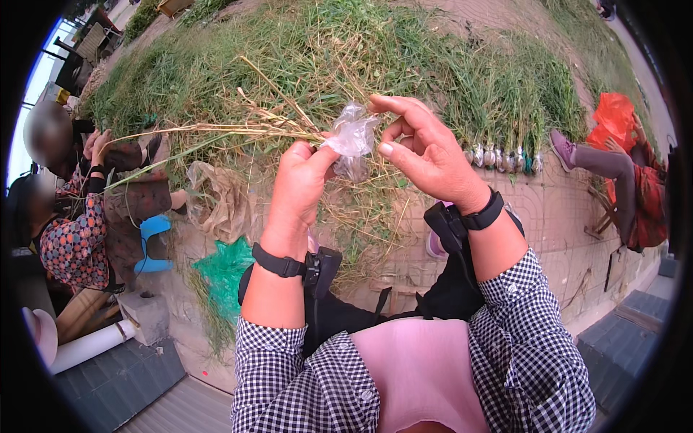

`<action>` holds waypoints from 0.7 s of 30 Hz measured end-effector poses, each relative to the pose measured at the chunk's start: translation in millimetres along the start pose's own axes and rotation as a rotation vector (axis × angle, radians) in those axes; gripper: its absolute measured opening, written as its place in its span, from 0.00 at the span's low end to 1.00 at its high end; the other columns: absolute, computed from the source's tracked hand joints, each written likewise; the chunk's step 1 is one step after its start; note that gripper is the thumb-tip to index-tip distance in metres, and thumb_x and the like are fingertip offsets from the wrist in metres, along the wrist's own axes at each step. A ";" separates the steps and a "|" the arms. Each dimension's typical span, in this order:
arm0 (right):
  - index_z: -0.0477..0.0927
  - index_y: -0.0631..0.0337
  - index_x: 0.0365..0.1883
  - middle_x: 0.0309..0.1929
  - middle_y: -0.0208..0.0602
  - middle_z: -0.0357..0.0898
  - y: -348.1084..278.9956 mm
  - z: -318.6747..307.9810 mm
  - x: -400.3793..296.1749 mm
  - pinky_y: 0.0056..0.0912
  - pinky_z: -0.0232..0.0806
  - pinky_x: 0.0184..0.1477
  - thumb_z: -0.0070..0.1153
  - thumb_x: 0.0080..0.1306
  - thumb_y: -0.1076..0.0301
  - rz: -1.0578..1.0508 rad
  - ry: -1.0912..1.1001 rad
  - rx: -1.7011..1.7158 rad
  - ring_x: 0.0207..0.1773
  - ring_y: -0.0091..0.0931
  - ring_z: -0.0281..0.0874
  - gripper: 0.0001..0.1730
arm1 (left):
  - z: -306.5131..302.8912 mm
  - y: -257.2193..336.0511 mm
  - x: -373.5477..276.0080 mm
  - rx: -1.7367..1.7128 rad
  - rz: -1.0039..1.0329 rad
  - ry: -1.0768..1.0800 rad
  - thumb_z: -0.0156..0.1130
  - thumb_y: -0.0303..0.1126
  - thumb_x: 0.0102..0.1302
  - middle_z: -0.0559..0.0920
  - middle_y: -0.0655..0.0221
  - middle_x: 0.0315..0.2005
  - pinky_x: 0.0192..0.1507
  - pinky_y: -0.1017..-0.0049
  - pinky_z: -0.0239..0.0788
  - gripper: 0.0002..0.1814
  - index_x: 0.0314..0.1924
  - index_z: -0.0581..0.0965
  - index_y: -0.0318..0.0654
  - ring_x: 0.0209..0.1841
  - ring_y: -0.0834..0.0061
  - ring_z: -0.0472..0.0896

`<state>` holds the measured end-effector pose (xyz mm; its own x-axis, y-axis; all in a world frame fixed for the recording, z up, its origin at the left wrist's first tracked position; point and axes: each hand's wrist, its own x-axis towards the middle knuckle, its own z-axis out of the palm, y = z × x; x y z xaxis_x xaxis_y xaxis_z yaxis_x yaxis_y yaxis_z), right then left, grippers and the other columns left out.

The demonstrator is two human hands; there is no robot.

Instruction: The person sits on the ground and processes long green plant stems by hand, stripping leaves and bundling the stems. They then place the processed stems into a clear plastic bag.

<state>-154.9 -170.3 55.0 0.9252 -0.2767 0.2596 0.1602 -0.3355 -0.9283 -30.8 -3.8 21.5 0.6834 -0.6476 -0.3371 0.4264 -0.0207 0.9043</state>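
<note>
My left hand (306, 176) grips a small bunch of long grass stems (260, 129), mostly dry and yellow with a green one among them. Clear thin plastic film (352, 140) is bunched around the end of the stems, beside my left thumb. Just right of the film, my right hand (419, 149) hangs in the air with its fingers curved and apart, holding nothing. Whether a fingertip touches the film is hard to tell. Beneath both hands, loose cut grass (346, 70) covers the paving.
Several grass bundles with plastic-wrapped ends (501, 158) lie in a row at right. A tan plastic bag (219, 203), a green plastic bag (224, 270) and a blue stool (154, 243) are at left. Two people sit at left; another, at right, holds a red bag (612, 122).
</note>
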 end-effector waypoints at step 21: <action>0.81 0.60 0.44 0.35 0.34 0.82 15.7 3.0 10.2 0.31 0.72 0.40 0.53 0.60 0.81 -0.320 -0.091 -0.276 0.37 0.31 0.80 0.14 | -5.9 6.4 -9.4 -0.206 -0.088 -0.334 0.64 0.29 0.66 0.83 0.68 0.40 0.40 0.75 0.76 0.15 0.50 0.76 0.32 0.39 0.77 0.82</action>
<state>-141.9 -175.7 42.2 0.8723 -0.0428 0.4871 0.3578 -0.6231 -0.6955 -31.0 6.6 29.0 0.4230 -0.8629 -0.2766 0.6079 0.0439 0.7928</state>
